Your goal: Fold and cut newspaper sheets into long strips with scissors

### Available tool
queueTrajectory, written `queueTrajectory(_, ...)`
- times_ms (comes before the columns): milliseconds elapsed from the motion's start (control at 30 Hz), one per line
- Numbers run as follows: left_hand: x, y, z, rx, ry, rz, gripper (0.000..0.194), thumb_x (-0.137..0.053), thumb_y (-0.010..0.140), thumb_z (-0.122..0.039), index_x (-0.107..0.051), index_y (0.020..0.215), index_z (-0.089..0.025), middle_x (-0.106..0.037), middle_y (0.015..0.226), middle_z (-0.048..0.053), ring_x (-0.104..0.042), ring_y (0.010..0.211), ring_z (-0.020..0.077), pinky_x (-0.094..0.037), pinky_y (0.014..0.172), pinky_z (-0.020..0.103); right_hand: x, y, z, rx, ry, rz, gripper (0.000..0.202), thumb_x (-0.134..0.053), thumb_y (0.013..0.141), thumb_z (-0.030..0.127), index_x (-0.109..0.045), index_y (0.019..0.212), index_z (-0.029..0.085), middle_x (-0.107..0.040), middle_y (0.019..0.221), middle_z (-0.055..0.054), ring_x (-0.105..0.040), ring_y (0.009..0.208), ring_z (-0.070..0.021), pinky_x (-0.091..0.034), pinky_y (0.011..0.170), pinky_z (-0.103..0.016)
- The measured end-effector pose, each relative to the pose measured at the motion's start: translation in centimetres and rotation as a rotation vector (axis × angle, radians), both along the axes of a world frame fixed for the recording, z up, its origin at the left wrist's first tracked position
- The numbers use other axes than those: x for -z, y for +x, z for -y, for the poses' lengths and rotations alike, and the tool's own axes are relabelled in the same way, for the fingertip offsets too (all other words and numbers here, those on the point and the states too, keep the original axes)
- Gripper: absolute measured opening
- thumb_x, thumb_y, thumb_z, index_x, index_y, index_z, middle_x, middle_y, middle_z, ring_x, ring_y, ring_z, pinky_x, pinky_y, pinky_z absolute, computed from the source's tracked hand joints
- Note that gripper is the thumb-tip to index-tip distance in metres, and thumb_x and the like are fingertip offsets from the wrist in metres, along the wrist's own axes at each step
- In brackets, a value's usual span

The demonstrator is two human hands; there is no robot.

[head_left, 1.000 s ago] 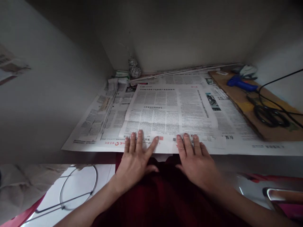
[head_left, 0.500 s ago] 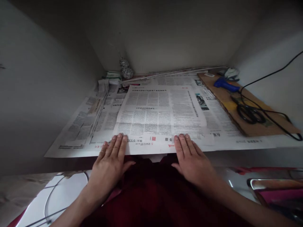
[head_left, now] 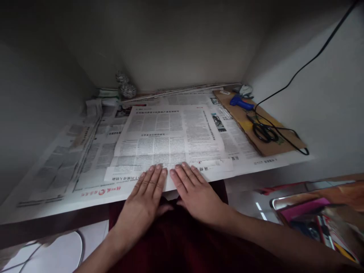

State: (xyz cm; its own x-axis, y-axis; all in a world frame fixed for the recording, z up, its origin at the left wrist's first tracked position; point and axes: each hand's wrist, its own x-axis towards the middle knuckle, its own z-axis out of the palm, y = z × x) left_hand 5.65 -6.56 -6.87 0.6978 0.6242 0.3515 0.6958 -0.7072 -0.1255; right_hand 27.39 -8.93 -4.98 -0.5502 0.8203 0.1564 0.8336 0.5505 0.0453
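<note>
My left hand [head_left: 148, 195] lies with its fingers stretched out flat on the newspaper near the front edge. Close beside it, my right hand [head_left: 196, 191] rests flat too, fingers extended and thumb turned inward. Nothing is held in either one. Beneath the fingertips is the lower margin of a single newspaper sheet [head_left: 170, 140], spread over a larger layer of newspaper [head_left: 96, 167] that covers the surface. The fingers hide part of its printed lines.
On the right lies a cardboard piece [head_left: 241, 121] bearing a blue tool [head_left: 241, 102] and a coiled black cord [head_left: 265, 132]. A silvery wrapped bundle [head_left: 126, 88] stands at the back left. Walls enclose three sides. An open container of mixed items [head_left: 321, 220] sits lower right.
Both hands have come closer together along the front edge, still flat. My view has turned, so the surface and cardboard appear further left and tilted.
</note>
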Motion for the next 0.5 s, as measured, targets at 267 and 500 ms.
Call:
queueTrajectory(267,-0.7,-5.1,-0.2,-0.187,-0.001,-0.011,0.106,-0.033,0.089,-0.08,-0.011,0.163,-0.008,-0.041,0.158,0.025,-0.047,0.142,0.0393,-0.042,0.114,0.054,1.1,9.0,2.1,0.277,0.059,0.025,0.085,-0.061,0.094,0.033,-0.02,0.161,-0.001,-0.041,0.158,-0.027,-0.038,0.147,-0.0397,-0.041,0.116,-0.055)
queueTrajectory(500,-0.7,-7.6,-0.5,-0.289,-0.036,-0.004,0.102,-0.026,0.091,-0.079,-0.005,0.164,-0.01,-0.042,0.156,0.03,-0.043,0.143,0.0455,-0.039,0.113,0.064,1.2,9.8,3.0,0.362,0.105,0.009,0.098,-0.059,0.094,0.035,0.004,0.163,0.004,-0.039,0.158,-0.028,-0.033,0.149,-0.0413,-0.04,0.115,-0.059)
